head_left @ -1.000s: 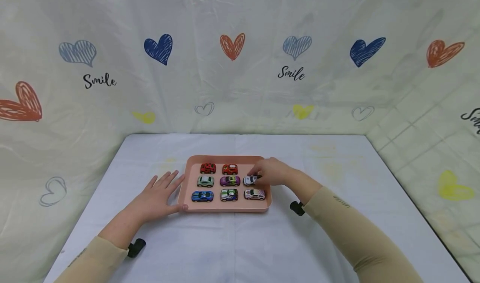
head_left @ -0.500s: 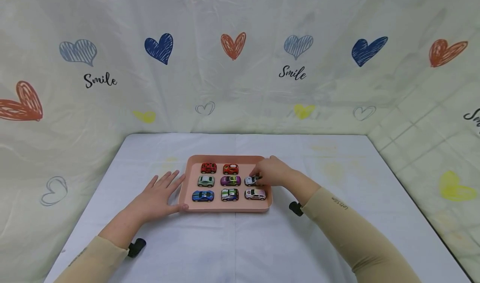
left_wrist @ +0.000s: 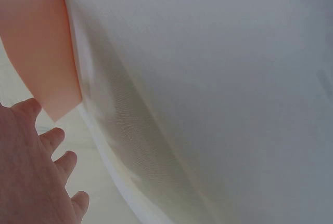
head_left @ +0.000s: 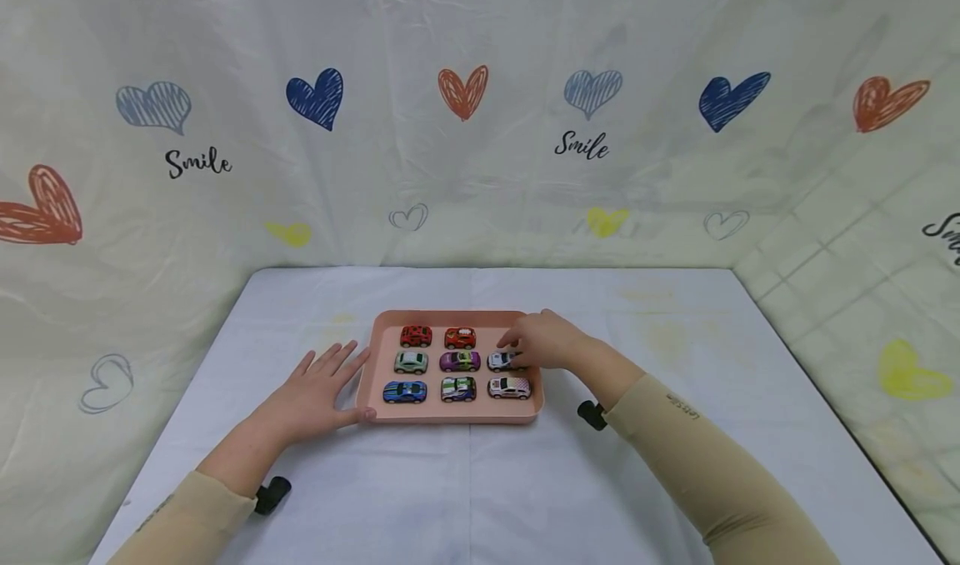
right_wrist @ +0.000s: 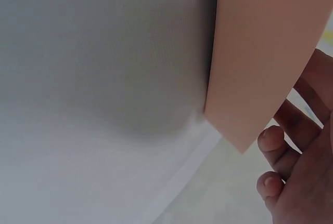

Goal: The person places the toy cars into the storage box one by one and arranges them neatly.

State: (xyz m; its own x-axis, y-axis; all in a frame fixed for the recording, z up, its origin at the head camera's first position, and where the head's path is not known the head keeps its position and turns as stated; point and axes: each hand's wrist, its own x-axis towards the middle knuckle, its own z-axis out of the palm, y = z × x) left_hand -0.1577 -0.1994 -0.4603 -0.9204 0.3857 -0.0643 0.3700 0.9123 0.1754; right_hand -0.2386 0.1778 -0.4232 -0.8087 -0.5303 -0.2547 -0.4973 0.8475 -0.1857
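A pink tray (head_left: 450, 415) lies on the white-covered table with several toy cars in three rows. My left hand (head_left: 311, 394) is spread at its left side, thumb and fingertips right at the rim. Over the right rim reaches my right hand (head_left: 547, 340), its index finger raised above a white toy car (head_left: 499, 361) in the middle row. The thumb overlaps that car's right end. In the right wrist view the other fingers (right_wrist: 271, 140) hang loosely bent beside the tray's outer wall (right_wrist: 260, 68); the cars are hidden there.
In the tray are also a blue car (head_left: 405, 392), a green car (head_left: 410, 362), a purple car (head_left: 460, 361), red cars (head_left: 416, 337) in the back row and a pale patterned car (head_left: 509, 388) at front right. A heart-printed curtain (head_left: 480, 173) hangs behind the table.
My right index finger has lifted off the white toy car, so more of the car shows. The left hand and the tray have stayed in place.
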